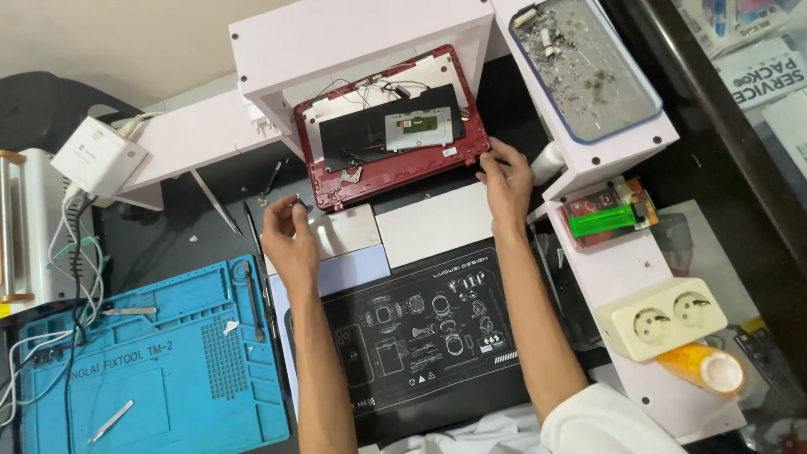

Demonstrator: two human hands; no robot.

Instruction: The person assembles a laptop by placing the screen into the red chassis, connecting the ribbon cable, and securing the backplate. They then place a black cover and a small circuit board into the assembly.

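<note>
The red laptop shell [391, 126] lies opened up under a white shelf [361, 38], its inside showing a black sheet, a grey touchpad board [419, 128] and loose wires. Everything else is placed from this shell.

The right hand [507, 181] rests at the shell's lower right corner, fingers loosely curled and only narrowly parted, fingertips touching the red rim; it grips nothing that can be made out. The left hand [290, 235] hovers just below the shell's lower left corner, thumb and forefinger pinched together on something small and dark [298, 202], too small to name.

Below the shell lie pale rectangular panels [433, 223], and below those a black work mat [429, 336] printed with white diagrams, under both forearms. Down and left of the shell is a blue silicone repair mat [160, 361] with moulded compartments holding a screwdriver [252, 298] and tweezers [111, 420].

Up and right of the shell, a clear tray [588, 63] on the shelf top holds grey debris and small scraps. Right of the shell sits a green lighter [603, 221] on a small red box, and further down a cream double socket [660, 318].
</note>
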